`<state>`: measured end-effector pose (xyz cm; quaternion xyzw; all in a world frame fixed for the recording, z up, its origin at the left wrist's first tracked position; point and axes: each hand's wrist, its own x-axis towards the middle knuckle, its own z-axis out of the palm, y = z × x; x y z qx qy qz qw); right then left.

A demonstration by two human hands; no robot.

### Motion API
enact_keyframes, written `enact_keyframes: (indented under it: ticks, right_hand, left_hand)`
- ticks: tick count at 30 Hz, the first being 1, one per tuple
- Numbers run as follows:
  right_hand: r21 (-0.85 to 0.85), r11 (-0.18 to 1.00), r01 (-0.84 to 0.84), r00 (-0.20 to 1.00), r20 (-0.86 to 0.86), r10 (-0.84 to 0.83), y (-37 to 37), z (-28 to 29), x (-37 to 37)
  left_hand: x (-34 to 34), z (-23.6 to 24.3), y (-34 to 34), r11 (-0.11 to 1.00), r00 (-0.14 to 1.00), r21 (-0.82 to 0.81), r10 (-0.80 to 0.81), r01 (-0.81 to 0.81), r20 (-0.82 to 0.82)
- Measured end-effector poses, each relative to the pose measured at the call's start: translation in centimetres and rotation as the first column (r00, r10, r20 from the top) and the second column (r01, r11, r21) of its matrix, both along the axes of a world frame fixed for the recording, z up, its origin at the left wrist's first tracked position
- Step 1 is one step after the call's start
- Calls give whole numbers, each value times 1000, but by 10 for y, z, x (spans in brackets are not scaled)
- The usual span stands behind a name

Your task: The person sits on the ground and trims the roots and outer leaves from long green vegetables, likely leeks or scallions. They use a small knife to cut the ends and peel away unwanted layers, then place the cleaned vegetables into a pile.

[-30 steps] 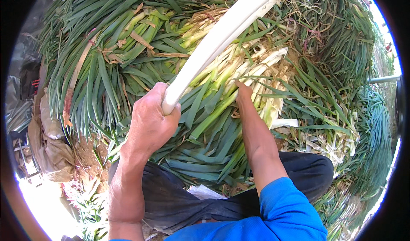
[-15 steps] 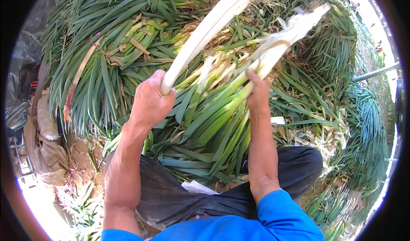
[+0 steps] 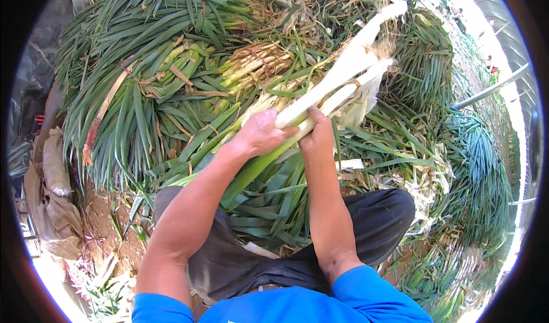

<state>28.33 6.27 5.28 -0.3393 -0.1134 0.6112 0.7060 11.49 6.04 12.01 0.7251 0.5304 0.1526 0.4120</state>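
My left hand [image 3: 262,133] is closed around long green onions, close beside my right hand over my lap. A thick white stalk [image 3: 337,74] runs from it up to the right and ends in pale roots. Gripped in my right hand [image 3: 318,133] are more green onions [image 3: 343,94], their white ends lying alongside that stalk. Loose papery skin [image 3: 366,101] hangs from these. The green leaves [image 3: 246,177] trail down to the left beneath my forearms. Which stalk each hand holds is partly hidden where they meet.
A large heap of green onions [image 3: 114,88] lies at the left, with bundles [image 3: 426,60] at the far right and right edge [image 3: 477,174]. Peeled skins [image 3: 426,185] litter the ground by my right knee. Brown sacking [image 3: 54,208] lies left; a metal pole [image 3: 492,85] juts in right.
My left hand has come down and right with its white stalk. My right hand has drawn left and lower, so the two sets of stalks now lie side by side.
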Motion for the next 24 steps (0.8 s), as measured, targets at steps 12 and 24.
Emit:
enact_keyframes:
  ticks: [12,24]
  right_hand:
    - [284,959,-17,998,-48,32,-56,22,29]
    - [515,774,369,922,-95,-376,-2,203,197]
  left_hand:
    - [35,8,-23,940,923,-100,-294,326,246]
    - [14,14,-40,825,803,-75,-518,560,294]
